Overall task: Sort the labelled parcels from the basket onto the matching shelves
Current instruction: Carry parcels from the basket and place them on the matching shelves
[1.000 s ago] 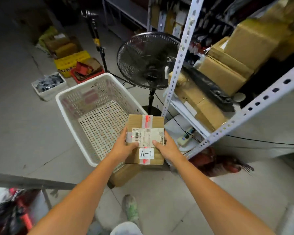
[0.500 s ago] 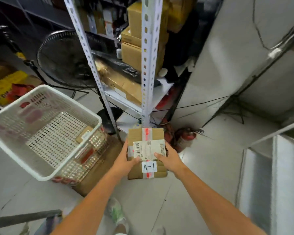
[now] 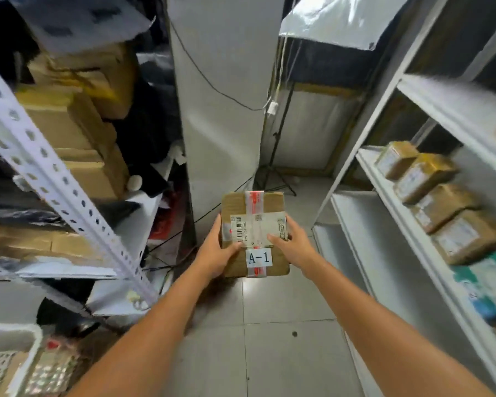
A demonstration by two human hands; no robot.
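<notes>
A brown cardboard parcel (image 3: 255,207) with red tape, a barcode label and a white tag reading A-1 is held in front of me at mid-frame. My left hand (image 3: 216,250) grips its left side, thumb on top. My right hand (image 3: 294,246) grips its right side, thumb on the label. The white perforated basket (image 3: 26,348) shows only as a corner at the bottom left. White shelves (image 3: 390,202) stand on the right, with a row of several small labelled parcels (image 3: 438,204) on the middle level.
A slotted metal rack (image 3: 55,181) on the left is packed with cardboard boxes and black bags. A white pillar (image 3: 221,124) stands straight ahead, with a tripod stand (image 3: 275,179) and cables beside it. Grey floor tiles run between the two racks.
My view has swung right, away from the basket and fan, so the white shelves with parcels now show on the right. Both hands keep the same hold on the A-1 parcel.
</notes>
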